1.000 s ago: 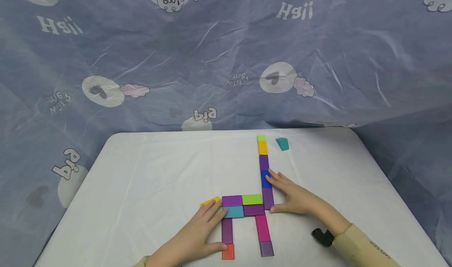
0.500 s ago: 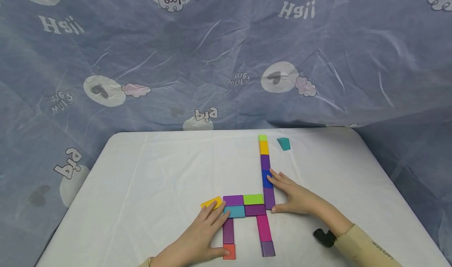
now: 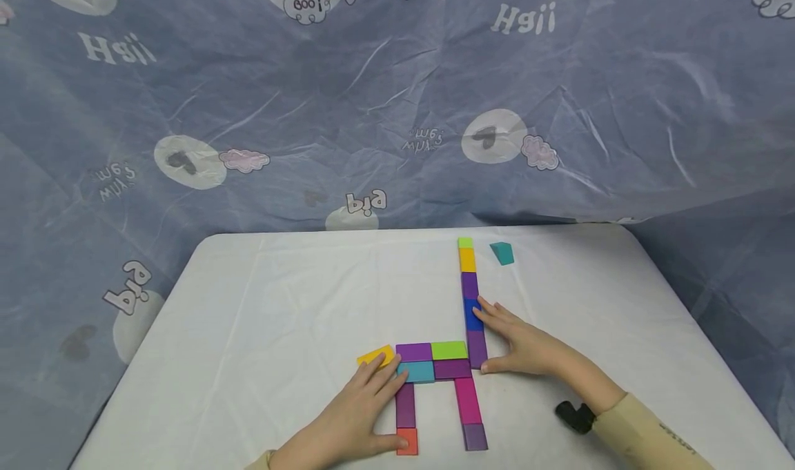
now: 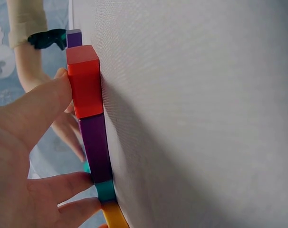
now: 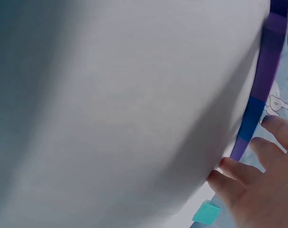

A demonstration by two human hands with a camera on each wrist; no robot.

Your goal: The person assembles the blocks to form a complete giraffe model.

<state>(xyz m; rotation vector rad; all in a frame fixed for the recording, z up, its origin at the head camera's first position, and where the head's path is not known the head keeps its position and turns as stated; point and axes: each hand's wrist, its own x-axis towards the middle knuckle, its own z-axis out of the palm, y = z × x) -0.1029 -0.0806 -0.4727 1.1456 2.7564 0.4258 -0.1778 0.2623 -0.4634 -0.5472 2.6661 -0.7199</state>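
Flat on the white table lie coloured blocks in a four-legged animal-like shape with a tall neck. My left hand (image 3: pixel 348 415) is spread over its left side, thumb at the red block (image 3: pixel 410 435) and fingers touching the teal block (image 3: pixel 420 372) and the slanted yellow block (image 3: pixel 375 355). A purple block (image 4: pixel 95 147) joins the red and teal ones. With fingers spread, my right hand (image 3: pixel 524 346) touches the column's right side, fingertips at the blue block (image 3: pixel 470 314) and thumb beside the lower purple block (image 3: pixel 477 350).
Alone near the far edge lies a teal wedge-like block (image 3: pixel 503 253). Green (image 3: pixel 449 350) and magenta (image 3: pixel 468 401) blocks belong to the layout. A black device (image 3: pixel 574 417) is on the right wrist. Behind the table hangs a printed grey-blue sheet (image 3: pixel 397 97).
The yellow block under my left fingers has turned from a thin sliver to show its broad top face. Both hands otherwise hold nearly the same place; the view shifts slightly.
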